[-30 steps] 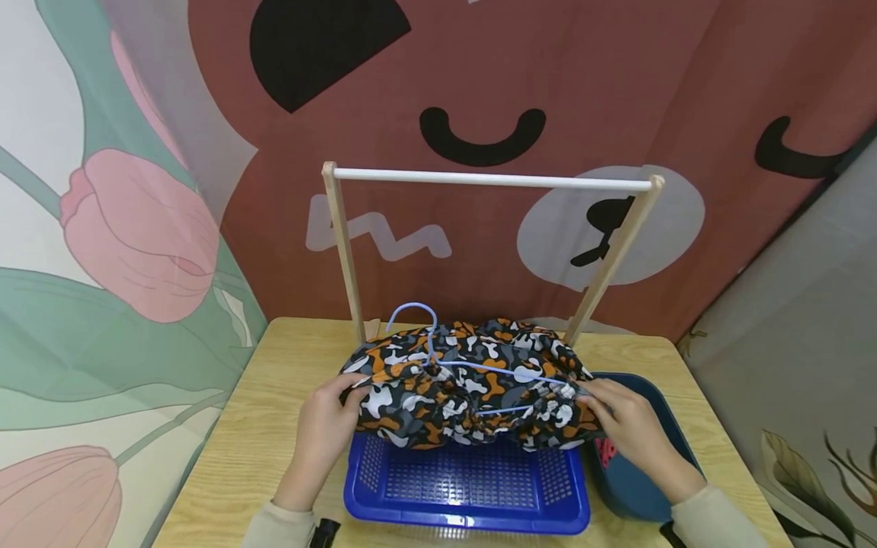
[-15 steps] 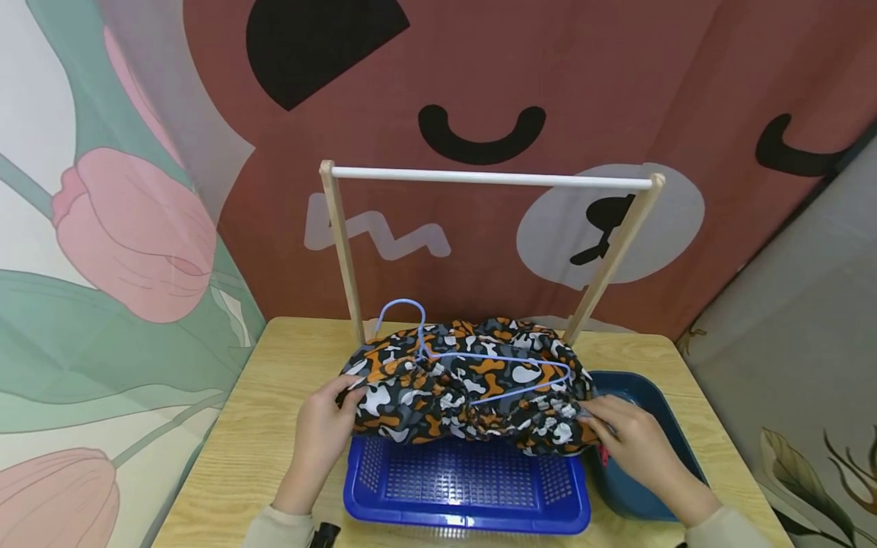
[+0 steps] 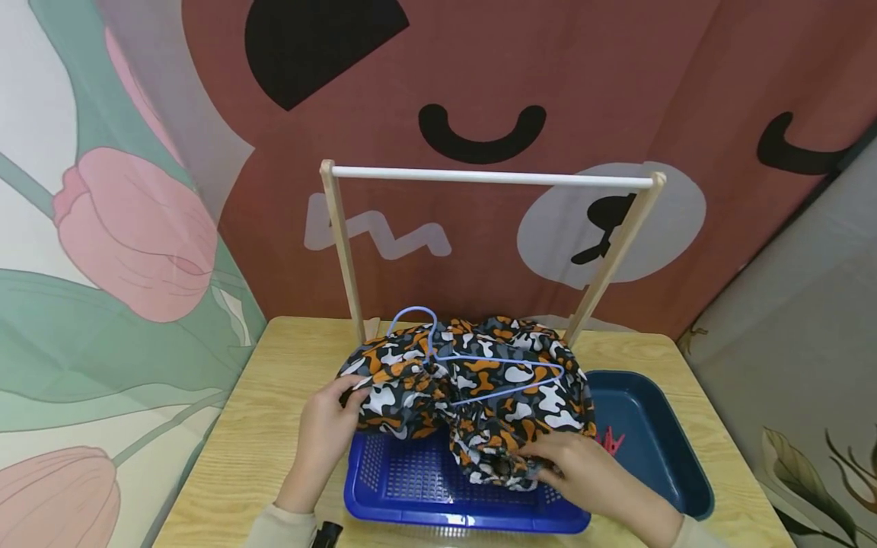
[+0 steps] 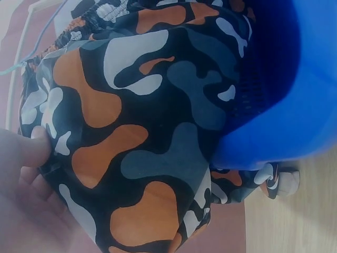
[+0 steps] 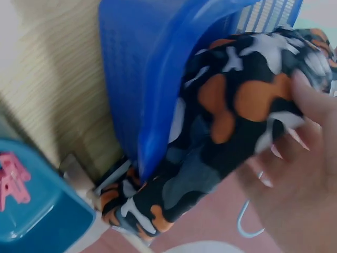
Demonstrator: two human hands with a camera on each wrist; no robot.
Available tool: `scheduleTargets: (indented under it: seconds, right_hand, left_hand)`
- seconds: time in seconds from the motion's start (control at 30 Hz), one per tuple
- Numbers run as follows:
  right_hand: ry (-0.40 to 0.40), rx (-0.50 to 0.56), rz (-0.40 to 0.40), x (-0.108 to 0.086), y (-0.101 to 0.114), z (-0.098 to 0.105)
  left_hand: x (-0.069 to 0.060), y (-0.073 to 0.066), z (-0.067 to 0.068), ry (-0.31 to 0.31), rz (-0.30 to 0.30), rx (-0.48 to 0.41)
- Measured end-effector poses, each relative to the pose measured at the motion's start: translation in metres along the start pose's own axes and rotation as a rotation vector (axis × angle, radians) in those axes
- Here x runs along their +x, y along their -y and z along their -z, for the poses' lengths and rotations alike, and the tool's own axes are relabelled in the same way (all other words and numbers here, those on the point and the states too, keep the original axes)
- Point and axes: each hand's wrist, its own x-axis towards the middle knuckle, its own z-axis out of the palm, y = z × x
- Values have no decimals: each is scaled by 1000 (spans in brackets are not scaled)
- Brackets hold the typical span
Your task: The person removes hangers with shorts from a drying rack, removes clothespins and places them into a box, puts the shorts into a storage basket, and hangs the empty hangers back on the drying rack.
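A camouflage-patterned garment (image 3: 493,342) in black, orange, grey and white lies bunched over the back of a blue basket. A light blue clothes hanger (image 3: 413,309) rests on it; the left arm is hidden in the cloth and the right arm is exposed. With thumb and fingers, my left hand (image 3: 327,417) pinches the garment's left side. My right hand (image 3: 582,466) holds its gathered elastic edge near the front right, over the basket. In the right wrist view, the thumb lies on the cloth (image 5: 210,105) with fingers behind it.
The blue perforated basket (image 3: 466,522) stands at the table's front. To its right is a dark teal tub (image 3: 658,457) with red clothespins (image 3: 610,441). Behind the garment rises a wooden rack with a white bar (image 3: 493,177). A patterned curtain hangs behind.
My right hand has moved left and toward the front, drawing the garment's gathered edge away from the hanger's right arm. The hanger has shifted slightly. My left hand stays in place.
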Motion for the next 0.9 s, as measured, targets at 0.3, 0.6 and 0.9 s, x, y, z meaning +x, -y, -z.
scheduleTargets:
  seconds: [0.3,0.6,0.9]
  right_hand:
    - [224,99,-95,0,0,-9]
    - [119,103,8,6,10,11]
    - [-72,1,156,19,22,23]
  left_hand:
    - [1,-3,1,27,45,-4]
    - [2,-4,-2,30,-1,9]
    - [1,-5,-2,30,-21,1]
